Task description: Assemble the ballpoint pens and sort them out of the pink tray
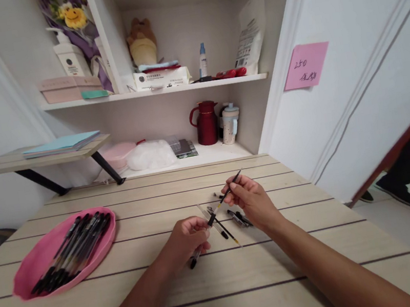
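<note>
My left hand (187, 235) is closed around a clear pen barrel with a black grip (196, 255), held just above the wooden table (224, 275). My right hand (250, 199) pinches a thin black ink refill (229, 188), whose lower tip points at the barrel's open end. Loose pen parts lie between and below the hands: another clear barrel (203, 212), a refill (228, 232) and a black pen cap (239, 218). An oval pink tray (31, 264) at the left holds several black pens (75, 246).
Shelves at the back carry a red thermos (206, 122), a pale cup (230, 123), a plastic bag, bottles and boxes. A small side shelf with a blue book (61, 143) juts out at the left. A white door with a pink note (306, 66) stands right; someone's shoes (403, 192) show beyond.
</note>
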{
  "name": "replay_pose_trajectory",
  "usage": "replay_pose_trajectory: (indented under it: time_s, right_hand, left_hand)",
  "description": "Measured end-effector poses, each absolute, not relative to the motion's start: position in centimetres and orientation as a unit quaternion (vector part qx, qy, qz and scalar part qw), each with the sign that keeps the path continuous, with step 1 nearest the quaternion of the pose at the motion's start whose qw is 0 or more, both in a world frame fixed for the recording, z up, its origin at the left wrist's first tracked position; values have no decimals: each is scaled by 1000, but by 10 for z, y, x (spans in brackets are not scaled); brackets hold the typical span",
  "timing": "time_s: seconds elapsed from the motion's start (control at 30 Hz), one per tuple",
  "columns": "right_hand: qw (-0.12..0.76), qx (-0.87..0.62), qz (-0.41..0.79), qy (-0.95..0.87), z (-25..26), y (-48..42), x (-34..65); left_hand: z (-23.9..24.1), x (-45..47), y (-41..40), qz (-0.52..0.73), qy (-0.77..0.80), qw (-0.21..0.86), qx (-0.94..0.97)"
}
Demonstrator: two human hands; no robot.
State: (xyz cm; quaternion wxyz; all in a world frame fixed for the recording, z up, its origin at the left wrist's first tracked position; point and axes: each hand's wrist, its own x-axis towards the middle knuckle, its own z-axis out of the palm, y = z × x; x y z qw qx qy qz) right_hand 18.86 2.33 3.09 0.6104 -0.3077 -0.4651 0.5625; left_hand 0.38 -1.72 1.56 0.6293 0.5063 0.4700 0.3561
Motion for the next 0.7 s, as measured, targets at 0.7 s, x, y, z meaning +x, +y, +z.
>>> replay_pose_trajectory:
  time_s: [0.7]
  right_hand:
    - [517,-395,522,-551,28,23,193]
  left_hand:
    - [20,0,-16,406,428,624,512]
